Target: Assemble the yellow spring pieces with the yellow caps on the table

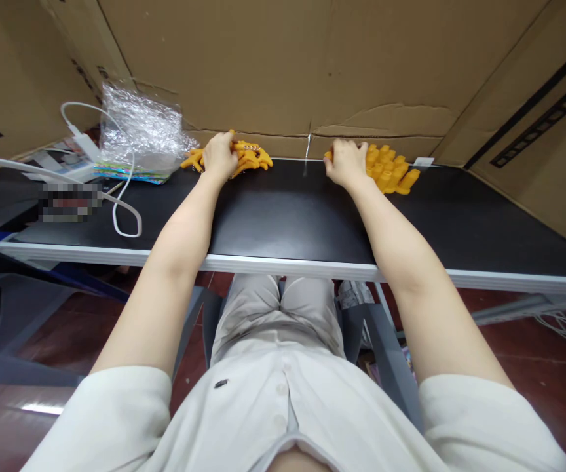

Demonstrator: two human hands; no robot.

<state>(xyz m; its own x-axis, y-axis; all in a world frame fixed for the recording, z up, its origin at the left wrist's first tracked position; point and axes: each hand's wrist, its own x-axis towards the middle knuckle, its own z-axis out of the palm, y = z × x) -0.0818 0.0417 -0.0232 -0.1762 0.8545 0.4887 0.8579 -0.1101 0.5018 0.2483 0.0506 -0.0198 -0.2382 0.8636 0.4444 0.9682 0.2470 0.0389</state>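
At upper centre, the left hand [220, 155] lies palm-down, fingers curled over the branched orange pieces [251, 157], while the right hand [346, 162] likewise covers the orange peg cluster [392, 172] extending rightward along the black tabletop [283, 216].

Both arms stretched out across a black table [283, 216]. Left hand [219, 156] sits on a heap of orange claw-shaped plastic parts [252, 157], right hand [346, 162] on a pile of orange peg-like pieces [392, 172]. Bubble wrap bag [140, 131] and white charger cable [124, 210] off left, cardboard wall [283, 59] behind.
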